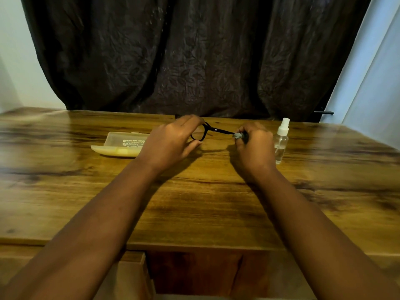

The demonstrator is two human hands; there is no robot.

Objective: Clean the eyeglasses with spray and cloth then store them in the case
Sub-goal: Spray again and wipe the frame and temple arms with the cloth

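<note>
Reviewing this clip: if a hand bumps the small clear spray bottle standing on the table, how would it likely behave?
The spray bottle stands upright, tall and narrow, so a sideways bump would probably tip it. It looks mostly empty, with only a little liquid low down, so it is likely light and easily shoved. Its round body suggests it would roll once down on the table.
</note>
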